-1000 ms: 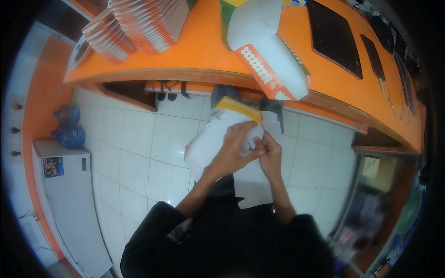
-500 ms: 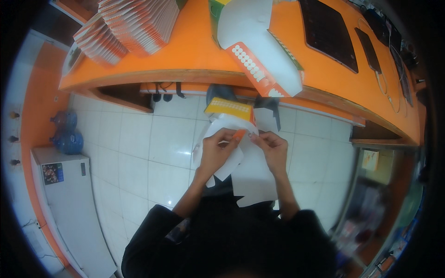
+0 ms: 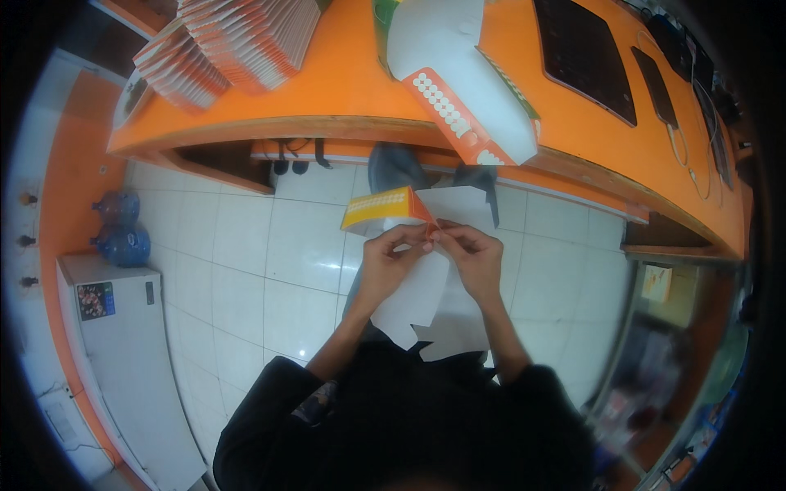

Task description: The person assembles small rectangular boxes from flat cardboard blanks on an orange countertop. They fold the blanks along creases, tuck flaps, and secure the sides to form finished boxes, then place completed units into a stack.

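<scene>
Over my lap I hold a partly folded cardboard box (image 3: pixel 377 210), yellow and orange with rows of pale dots outside and white inside. My left hand (image 3: pixel 395 260) pinches its orange corner from the left. From the right, my right hand (image 3: pixel 472 255) closes on the same corner, and the fingertips of both hands nearly meet there. White flaps (image 3: pixel 413 303) of the card hang below my hands. Another white sheet of card (image 3: pixel 458 327) lies on my lap underneath. Exactly how the tabs sit between my fingertips is too small to make out.
An orange desk (image 3: pixel 344 98) curves across ahead. On it lie an open unfolded box (image 3: pixel 450 74), stacks of folded cartons (image 3: pixel 246 41), a dark tablet (image 3: pixel 585 57) and a phone with a cable (image 3: pixel 652 86). Blue water jugs (image 3: pixel 123 245) and a white cabinet (image 3: pixel 131 352) stand left.
The box has turned, its yellow panel swinging left and slightly down. My right hand has moved a little left, bringing the fingertips of both hands together at the orange corner.
</scene>
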Demonstrator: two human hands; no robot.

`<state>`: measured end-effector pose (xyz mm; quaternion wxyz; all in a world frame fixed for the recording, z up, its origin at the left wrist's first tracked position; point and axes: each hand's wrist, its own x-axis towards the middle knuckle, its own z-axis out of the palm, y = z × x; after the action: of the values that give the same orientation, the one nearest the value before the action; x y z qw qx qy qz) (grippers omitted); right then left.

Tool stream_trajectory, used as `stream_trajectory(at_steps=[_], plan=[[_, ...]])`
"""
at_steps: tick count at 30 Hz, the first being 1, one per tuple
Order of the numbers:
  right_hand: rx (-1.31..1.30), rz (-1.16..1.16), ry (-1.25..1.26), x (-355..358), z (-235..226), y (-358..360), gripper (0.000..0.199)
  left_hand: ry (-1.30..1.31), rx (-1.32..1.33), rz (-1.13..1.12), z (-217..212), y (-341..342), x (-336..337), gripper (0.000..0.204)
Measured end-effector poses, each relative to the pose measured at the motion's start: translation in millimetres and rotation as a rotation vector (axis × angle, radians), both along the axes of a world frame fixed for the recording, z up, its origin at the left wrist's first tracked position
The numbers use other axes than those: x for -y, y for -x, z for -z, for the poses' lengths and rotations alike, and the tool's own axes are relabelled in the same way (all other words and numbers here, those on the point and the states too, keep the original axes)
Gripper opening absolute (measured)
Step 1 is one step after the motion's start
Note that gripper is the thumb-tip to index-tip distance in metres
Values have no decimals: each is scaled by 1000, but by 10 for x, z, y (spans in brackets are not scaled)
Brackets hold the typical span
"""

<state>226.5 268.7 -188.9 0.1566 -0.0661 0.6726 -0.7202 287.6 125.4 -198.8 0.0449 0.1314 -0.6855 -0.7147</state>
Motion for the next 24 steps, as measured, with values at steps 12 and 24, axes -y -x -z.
stream_trajectory(at_steps=[12, 24], plan=[[-46, -102, -24, 13, -5, -61, 17, 61, -105, -104, 85, -1, 4, 23], [155, -45, 129, 23, 145, -178, 66, 197, -162, 228, -138, 5, 80, 58]])
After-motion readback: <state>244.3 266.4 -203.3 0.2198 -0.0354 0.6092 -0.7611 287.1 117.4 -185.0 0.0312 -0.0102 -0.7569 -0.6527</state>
